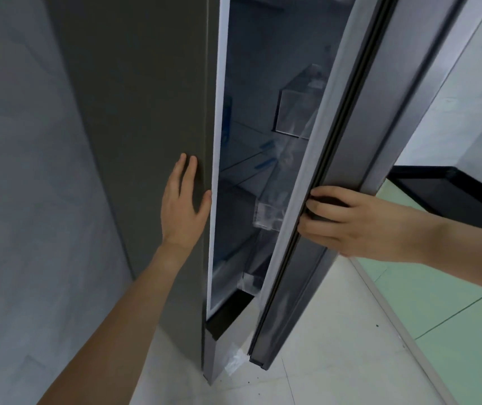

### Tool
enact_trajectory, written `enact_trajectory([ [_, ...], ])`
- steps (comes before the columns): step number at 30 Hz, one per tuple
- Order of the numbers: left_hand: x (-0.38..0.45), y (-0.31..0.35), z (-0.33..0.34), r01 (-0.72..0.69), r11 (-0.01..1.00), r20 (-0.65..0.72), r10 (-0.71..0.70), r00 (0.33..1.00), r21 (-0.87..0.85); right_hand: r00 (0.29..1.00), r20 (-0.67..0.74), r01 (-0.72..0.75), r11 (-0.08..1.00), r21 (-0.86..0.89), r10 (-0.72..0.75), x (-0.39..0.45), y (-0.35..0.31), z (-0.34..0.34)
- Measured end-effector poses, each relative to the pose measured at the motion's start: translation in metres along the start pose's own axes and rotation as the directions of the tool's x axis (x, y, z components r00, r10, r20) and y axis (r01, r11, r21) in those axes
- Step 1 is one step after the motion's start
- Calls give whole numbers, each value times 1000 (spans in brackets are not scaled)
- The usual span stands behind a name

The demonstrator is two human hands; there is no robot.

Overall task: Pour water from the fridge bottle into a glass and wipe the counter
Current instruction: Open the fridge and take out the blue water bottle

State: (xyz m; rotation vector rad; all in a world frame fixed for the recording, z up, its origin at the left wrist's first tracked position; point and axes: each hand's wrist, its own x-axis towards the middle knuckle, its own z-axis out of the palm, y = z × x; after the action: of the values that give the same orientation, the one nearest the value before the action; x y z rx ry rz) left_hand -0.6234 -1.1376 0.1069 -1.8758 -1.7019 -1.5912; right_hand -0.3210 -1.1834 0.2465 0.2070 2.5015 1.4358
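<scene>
A tall grey fridge [146, 112] stands in front of me with its door [359, 141] swung partly out to the right. My left hand [183, 206] lies flat with straight fingers against the fridge's side panel, near its front edge. My right hand [353, 220] grips the door's inner edge, fingers curled over the dark rubber seal. Through the gap I see a dim interior with glass shelves [248, 147] and clear door bins [298, 112]. No bottle, glass or counter is in sight.
A grey wall [23, 171] runs close along the fridge's left side. Pale floor tiles [336, 331] lie below, with a green floor area [453, 317] to the right. A black-edged object [453, 191] sits low at the right behind the door.
</scene>
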Motion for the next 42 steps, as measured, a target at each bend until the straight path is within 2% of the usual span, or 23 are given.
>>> enact_trajectory([
  [7,-2,7,8,43,998,-29,-45,999,-50,998,-40,-41,998,-39,39,-37,-6,2],
  [19,-3,10,3,63,995,-29,-65,997,-82,997,-50,-64,997,-47,61,-30,-9,6],
  [21,-4,12,3,12,998,-90,-17,996,-55,996,-55,-67,997,-39,65,-30,-9,5],
  [24,-10,23,9,-158,986,-161,164,973,52,996,-61,-62,997,-36,59,-30,-9,5],
  [27,-10,40,17,-267,963,-28,268,963,26,996,-62,-68,997,-31,66,-29,-10,5],
  [29,-5,50,23,-366,930,81,366,927,-7,996,-56,-73,997,-29,71,-28,-10,4],
  [32,3,65,34,-489,864,281,502,818,-122,996,-40,-75,996,-38,73,-29,-11,1],
  [35,8,71,46,-516,828,467,554,689,-219,995,-33,-90,995,-30,89,-28,-13,-4],
  [37,9,70,53,-510,822,526,559,641,-252,996,-20,-86,996,-19,86,-28,-13,-7],
  [42,16,74,57,-472,829,513,557,653,-299,995,42,-95,993,65,92,-31,-11,-17],
])
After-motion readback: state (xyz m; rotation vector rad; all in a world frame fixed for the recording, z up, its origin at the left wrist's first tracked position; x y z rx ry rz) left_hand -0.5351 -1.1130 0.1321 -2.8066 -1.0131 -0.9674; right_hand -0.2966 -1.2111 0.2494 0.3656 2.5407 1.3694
